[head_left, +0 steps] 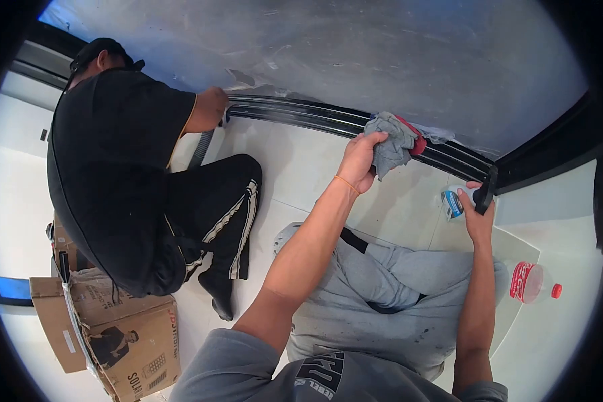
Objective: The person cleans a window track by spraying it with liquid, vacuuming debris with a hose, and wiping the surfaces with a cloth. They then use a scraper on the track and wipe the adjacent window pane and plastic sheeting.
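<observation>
My left hand (360,161) grips a crumpled grey cloth (390,144) over the black sliding-door track (301,115). A red object (414,137) shows behind the cloth, partly covered by it, and its kind is unclear. Closer to the right end of the track, my right hand (477,213) is wrapped round a spray bottle (453,204) with a blue label. The bottle lies tilted, and its black head (487,190) points toward the corner of the frame.
A person in black (114,174) sits at the left with a hand (212,109) at the track. Grey glass (395,53) rises behind it. A plastic bottle with a red label (524,281) lies at the right. Cardboard boxes (130,335) stand at lower left on the pale tiled floor (281,161).
</observation>
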The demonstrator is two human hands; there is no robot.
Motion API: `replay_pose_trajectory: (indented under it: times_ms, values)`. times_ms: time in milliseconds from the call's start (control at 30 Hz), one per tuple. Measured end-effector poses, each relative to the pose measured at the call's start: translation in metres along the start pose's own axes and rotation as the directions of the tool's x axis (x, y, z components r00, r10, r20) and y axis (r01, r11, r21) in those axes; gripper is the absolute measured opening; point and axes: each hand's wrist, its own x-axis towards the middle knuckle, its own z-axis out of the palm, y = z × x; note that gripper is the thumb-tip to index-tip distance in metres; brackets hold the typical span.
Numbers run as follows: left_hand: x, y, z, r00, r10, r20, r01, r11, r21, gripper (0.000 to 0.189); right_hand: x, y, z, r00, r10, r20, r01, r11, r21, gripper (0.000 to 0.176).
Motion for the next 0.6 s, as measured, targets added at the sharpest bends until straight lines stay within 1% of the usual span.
replay_pose_trajectory:
  times_ms: [67, 100, 167, 200, 233, 267, 300, 333, 367, 400, 433, 533, 567, 600]
  values:
    - [0.004, -0.002, -0.003, 1.000, 0.014, 0.024, -0.014, 1.000, -0.011, 0.035, 0.001, 0.008, 0.002, 0.999, -0.029, -0.019, 0.030, 0.998, 0.055, 0.029]
    - [0.004, -0.003, -0.004, 0.999, 0.013, 0.042, -0.012, 1.000, -0.015, 0.035, 0.002, 0.012, 0.001, 0.999, -0.046, -0.004, 0.046, 0.999, 0.021, 0.030]
    - [-0.001, -0.003, -0.004, 0.999, 0.028, 0.033, -0.028, 1.000, 0.006, 0.035, 0.005, 0.033, 0.009, 1.000, 0.015, 0.000, -0.014, 0.977, 0.211, 0.033]
    - [-0.002, -0.002, -0.004, 0.999, 0.047, -0.022, -0.046, 0.997, 0.060, 0.036, 0.003, 0.032, 0.009, 1.000, 0.004, 0.011, -0.007, 0.967, 0.254, 0.035]
    - [-0.001, 0.000, -0.007, 0.997, 0.056, -0.059, -0.049, 0.993, 0.111, 0.037, 0.004, 0.038, 0.008, 0.999, -0.046, 0.000, 0.045, 0.973, 0.228, 0.040]
    - [-0.002, 0.004, -0.005, 0.995, 0.055, -0.087, -0.049, 0.997, 0.067, 0.039, 0.003, 0.031, 0.007, 0.998, 0.069, 0.007, -0.069, 0.986, 0.153, 0.048]
    - [0.005, 0.007, -0.018, 0.997, 0.070, -0.020, -0.069, 0.996, 0.057, 0.040, 0.000, 0.020, 0.002, 0.999, 0.037, -0.002, -0.037, 0.998, 0.048, 0.057]
    - [0.005, 0.014, -0.015, 0.995, 0.097, -0.030, -0.095, 0.992, 0.080, 0.042, 0.000, 0.039, 0.012, 0.994, -0.038, -0.099, 0.040, 0.999, 0.018, 0.060]
    - [0.004, 0.018, -0.013, 0.991, 0.128, -0.027, -0.127, 0.991, 0.045, 0.043, -0.005, 0.018, 0.006, 0.998, -0.005, -0.060, 0.010, 0.996, 0.085, 0.060]
    - [0.007, 0.023, -0.019, 0.987, 0.157, -0.023, -0.155, 0.986, 0.058, 0.043, -0.010, -0.002, 0.001, 0.996, -0.031, -0.081, 0.028, 0.999, -0.038, 0.059]
    - [0.007, 0.026, -0.020, 0.977, 0.208, -0.051, -0.204, 0.976, 0.077, 0.044, -0.010, -0.009, -0.001, 1.000, -0.007, -0.009, 0.007, 0.999, -0.043, 0.059]
    - [0.010, 0.030, -0.030, 0.972, 0.203, -0.115, -0.199, 0.979, 0.045, 0.045, -0.015, -0.014, -0.003, 0.993, -0.108, 0.038, 0.112, 0.984, -0.138, 0.069]
    - [0.010, 0.028, -0.027, 0.969, 0.215, -0.124, -0.209, 0.976, 0.061, 0.045, -0.014, -0.013, -0.004, 0.992, -0.100, 0.073, 0.109, 0.985, -0.135, 0.070]
    - [0.010, 0.027, -0.027, 0.965, 0.226, -0.129, -0.220, 0.973, 0.064, 0.044, -0.014, -0.013, -0.004, 0.990, -0.121, 0.069, 0.129, 0.984, -0.125, 0.069]
